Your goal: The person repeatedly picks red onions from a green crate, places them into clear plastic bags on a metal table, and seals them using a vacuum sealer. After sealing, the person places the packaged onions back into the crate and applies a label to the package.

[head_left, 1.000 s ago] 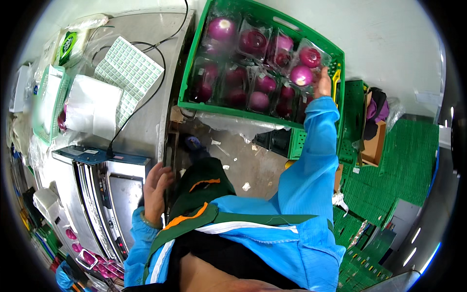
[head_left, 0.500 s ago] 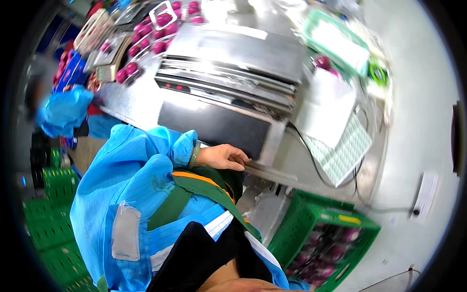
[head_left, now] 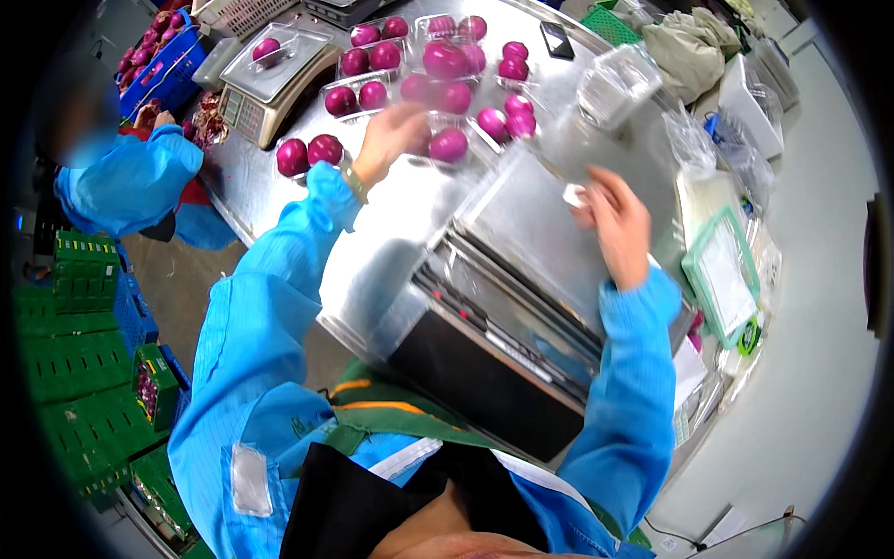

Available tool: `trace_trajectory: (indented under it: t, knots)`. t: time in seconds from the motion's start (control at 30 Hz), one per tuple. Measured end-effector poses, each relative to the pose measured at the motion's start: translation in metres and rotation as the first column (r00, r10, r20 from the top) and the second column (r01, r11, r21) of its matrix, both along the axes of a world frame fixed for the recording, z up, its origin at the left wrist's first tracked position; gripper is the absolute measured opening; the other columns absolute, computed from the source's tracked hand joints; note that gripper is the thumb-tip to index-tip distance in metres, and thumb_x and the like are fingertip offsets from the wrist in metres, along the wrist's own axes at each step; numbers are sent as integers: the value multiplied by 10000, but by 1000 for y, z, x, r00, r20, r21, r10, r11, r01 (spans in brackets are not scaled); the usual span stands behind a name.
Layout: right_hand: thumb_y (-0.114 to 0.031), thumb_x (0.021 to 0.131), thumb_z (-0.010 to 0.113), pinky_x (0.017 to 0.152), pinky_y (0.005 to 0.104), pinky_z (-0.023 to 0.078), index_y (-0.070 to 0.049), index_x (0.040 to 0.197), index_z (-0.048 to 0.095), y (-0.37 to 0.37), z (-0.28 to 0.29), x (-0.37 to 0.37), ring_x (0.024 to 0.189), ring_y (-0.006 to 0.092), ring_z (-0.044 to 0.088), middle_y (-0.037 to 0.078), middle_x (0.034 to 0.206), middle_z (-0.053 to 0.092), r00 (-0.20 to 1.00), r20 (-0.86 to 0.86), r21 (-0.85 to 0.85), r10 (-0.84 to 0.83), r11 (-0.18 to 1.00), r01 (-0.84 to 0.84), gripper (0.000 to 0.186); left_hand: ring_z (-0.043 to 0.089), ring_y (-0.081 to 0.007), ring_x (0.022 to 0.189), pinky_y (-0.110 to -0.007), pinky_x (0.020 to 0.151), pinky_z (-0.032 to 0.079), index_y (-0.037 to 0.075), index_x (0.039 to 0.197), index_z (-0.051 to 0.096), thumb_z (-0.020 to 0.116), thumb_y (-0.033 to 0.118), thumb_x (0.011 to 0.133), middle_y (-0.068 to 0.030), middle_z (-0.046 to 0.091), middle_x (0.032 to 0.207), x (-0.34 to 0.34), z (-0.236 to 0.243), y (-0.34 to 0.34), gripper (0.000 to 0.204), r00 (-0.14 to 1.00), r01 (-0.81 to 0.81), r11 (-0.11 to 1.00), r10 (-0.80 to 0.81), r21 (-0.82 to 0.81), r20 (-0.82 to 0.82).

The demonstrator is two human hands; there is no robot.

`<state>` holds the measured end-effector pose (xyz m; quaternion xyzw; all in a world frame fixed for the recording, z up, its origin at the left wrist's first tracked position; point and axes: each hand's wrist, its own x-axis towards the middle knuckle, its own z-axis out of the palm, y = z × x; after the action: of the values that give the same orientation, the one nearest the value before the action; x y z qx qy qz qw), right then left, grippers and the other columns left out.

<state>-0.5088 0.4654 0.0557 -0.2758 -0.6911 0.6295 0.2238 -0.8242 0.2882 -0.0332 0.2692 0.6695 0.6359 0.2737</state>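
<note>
My left hand [head_left: 393,135], blurred by motion, is stretched out over the metal table beside clear trays of red onions [head_left: 449,145]. Whether its fingers hold anything is hidden by the smear. My right hand [head_left: 615,219] is raised over the metal top of a wrapping machine [head_left: 535,224], pinching a small white piece [head_left: 574,195] between thumb and fingers. The machine's dark front plate [head_left: 484,387] lies between my forearms. More onion trays [head_left: 372,58] stand beyond my left hand, and a two-onion tray [head_left: 310,155] is to its left.
A scale [head_left: 277,79] bearing one onion stands far left. A co-worker's blue sleeve [head_left: 130,177] is at the left edge. A phone [head_left: 557,40] and a stack of clear empty trays [head_left: 616,86] lie at the back. Green crates [head_left: 84,345] are stacked left.
The view has swung, bringing the onion trays closer. My left hand has gone from the machine's front edge to the onion trays. My right hand has come into view with the white piece.
</note>
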Motion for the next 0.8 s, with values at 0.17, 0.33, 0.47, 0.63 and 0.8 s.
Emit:
trace_trajectory:
  t: [0.17, 0.33, 0.47, 0.63, 0.8]
  knots:
    - [-156, 889, 599, 628, 280, 543, 66, 1250, 515, 92, -91, -244, 807, 176, 673, 167, 923, 670, 972, 217, 10, 86, 996, -91, 432, 594, -170, 994, -284, 776, 525, 0, 1326, 479, 643, 347, 894, -106, 588, 1185, -180, -56, 103, 578, 974, -156, 985, 141, -70, -178]
    - [-192, 782, 640, 820, 377, 524, 21, 1171, 606, 144, -205, -381, 899, 326, 675, 210, 1000, 680, 937, 338, 342, -86, 939, -37, 445, 575, -194, 1081, -286, 771, 528, 29, 1342, 463, 676, 268, 863, -116, 566, 1269, -282, -94, 170, 576, 901, -161, 986, 125, -53, -415]
    - [-102, 699, 597, 877, 392, 502, -40, 992, 712, 148, -208, -399, 924, 352, 665, 197, 968, 690, 930, 356, 494, -91, 863, -105, 321, 620, -142, 923, -269, 718, 524, 36, 1213, 557, 604, 39, 832, -84, 634, 1161, -294, -94, 183, 384, 926, 63, 998, -60, -4, -372]
    - [-117, 753, 623, 705, 313, 512, -3, 985, 695, 157, -99, -299, 730, 220, 661, 144, 823, 697, 964, 266, 513, 25, 843, -163, 269, 600, -119, 808, -256, 720, 511, -4, 1198, 554, 562, 51, 868, -77, 634, 1097, -203, -12, 150, 335, 972, 182, 983, -179, 1, -151]
    - [-67, 853, 567, 629, 246, 478, 29, 1027, 657, 99, 6, -123, 688, 97, 579, 41, 803, 662, 927, 369, 273, 73, 944, -183, 218, 627, -130, 736, -263, 690, 545, 40, 1375, 442, 484, 27, 873, -111, 606, 1088, -41, 62, 87, 504, 858, 481, 873, -487, 73, 166]
